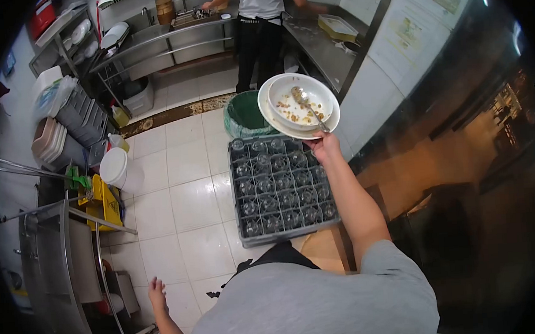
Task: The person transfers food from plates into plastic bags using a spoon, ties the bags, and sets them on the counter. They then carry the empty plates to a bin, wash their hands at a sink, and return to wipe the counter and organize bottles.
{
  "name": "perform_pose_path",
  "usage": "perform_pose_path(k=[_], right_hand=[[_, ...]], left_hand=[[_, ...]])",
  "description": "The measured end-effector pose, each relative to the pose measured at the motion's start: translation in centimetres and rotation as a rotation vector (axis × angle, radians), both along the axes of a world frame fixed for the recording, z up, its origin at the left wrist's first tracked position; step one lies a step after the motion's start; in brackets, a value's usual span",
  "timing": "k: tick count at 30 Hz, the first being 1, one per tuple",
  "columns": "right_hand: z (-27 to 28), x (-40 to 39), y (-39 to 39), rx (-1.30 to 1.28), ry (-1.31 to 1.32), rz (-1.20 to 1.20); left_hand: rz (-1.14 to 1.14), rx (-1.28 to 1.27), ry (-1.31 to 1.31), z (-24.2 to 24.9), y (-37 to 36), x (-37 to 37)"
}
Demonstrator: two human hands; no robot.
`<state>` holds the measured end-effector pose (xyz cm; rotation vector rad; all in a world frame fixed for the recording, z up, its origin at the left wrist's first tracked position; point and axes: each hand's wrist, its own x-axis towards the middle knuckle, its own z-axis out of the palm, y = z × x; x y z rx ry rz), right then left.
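My right hand (324,146) grips the near edge of a white plate (265,109) that carries a white bowl (285,90). Food scraps lie in the bowl, and a metal spoon (306,105) rests in it with its handle over the near rim. The plate is above the right side of a green-lined bin (243,114) and the back of a grey glass rack (242,227) holding several clear glasses. Low at the left, my left hand (157,292) hangs over the tiled floor with nothing in it, its fingers partly curled and apart.
A person (261,20) stands at the back between the sink counter (149,36) and the right-hand counter (315,44). Stacked crates (80,114), a white bucket (115,167) and a yellow mop bucket (102,204) are at the left, with a steel sink unit (71,265) nearer.
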<state>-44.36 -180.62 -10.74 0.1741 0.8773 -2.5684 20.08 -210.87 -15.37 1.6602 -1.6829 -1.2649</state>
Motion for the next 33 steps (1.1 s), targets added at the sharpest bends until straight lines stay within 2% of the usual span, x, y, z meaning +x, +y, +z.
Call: perform_pose_path(k=[2,4,5,7,8,9,10,12,14,18,19,21,22,23,24,26,27,28,29,30,31,33], right_hand=[[-1.8,-0.7,-1.3,-0.002,0.061,-0.055],[-3.4,-1.6,-2.4,-0.027,0.090,-0.092],[-4.2,-2.3,-3.0,-0.127,0.064,-0.119],[-5.3,-4.3,-3.7,-0.152,0.043,-0.178],[-5.6,-4.5,-4.1,-0.160,0.026,-0.213],[-5.3,-3.8,-4.5,-0.199,-0.014,-0.255],[-5.3,-4.0,-5.1,-0.211,-0.009,-0.299],[-6.0,-4.6,-5.9,-0.229,-0.005,-0.373],[-8.7,-9.8,-6.1,-0.325,0.040,-0.378],[-12.5,-16.1,-5.2,-0.339,0.084,-0.413],[-13.8,-18.2,-4.8,-0.233,0.058,-0.490],[-18.4,-25.2,-3.3,-0.418,0.244,-0.354],[-21.3,-28.7,-2.4,-0.077,0.443,-0.341],[-23.8,-31.7,-1.6,0.342,0.638,-0.365],[-26.2,-34.6,-0.7,0.685,0.792,-0.427],[-21.5,-35.4,0.3,1.670,0.981,-0.627],[-19.5,-33.5,0.5,1.737,1.205,-0.779],[-19.7,-34.1,0.3,1.977,1.062,-0.802],[-18.3,-32.3,0.2,2.150,0.960,-0.457],[-19.8,-34.6,0.3,2.216,0.800,-0.291],[-20.9,-37.2,0.9,2.283,0.632,-0.136],[-19.7,-36.4,1.4,2.402,0.664,-0.002]], left_hand=[[-0.110,-0.055,0.061,1.8,0.1,-2.2],[-0.171,-0.055,0.085,0.2,0.0,-0.7],[-0.182,-0.026,0.075,-1.8,0.2,2.0],[-0.208,0.119,-0.137,-6.4,1.7,7.3],[-0.226,0.053,-0.145,-11.6,1.5,12.1],[-0.311,0.021,-0.265,-14.3,2.2,16.4],[-0.322,0.092,-0.375,-15.4,3.6,18.9],[-0.253,0.308,-0.512,-16.1,5.3,21.4],[-0.182,0.417,-0.580,-15.6,6.7,21.7],[-0.022,0.505,-0.619,-13.8,8.5,21.3],[0.020,0.505,-0.614,-13.2,8.7,21.3],[0.103,0.514,-0.586,-12.2,9.7,21.4],[0.135,0.512,-0.544,-11.8,10.2,21.4],[0.142,0.452,-0.467,-14.0,9.9,23.2],[0.245,0.490,-0.323,-13.4,10.0,22.7],[0.277,0.573,-0.374,-10.5,10.9,20.7],[0.294,0.593,-0.429,-6.7,11.4,20.2],[0.286,0.600,-0.453,-6.3,12.1,20.5],[0.349,0.599,-0.454,-6.0,13.1,21.1],[0.401,0.604,-0.466,-4.9,13.9,21.0],[0.440,0.615,-0.476,-4.5,14.7,21.1],[0.471,0.680,-0.499,-5.0,16.3,23.4]])
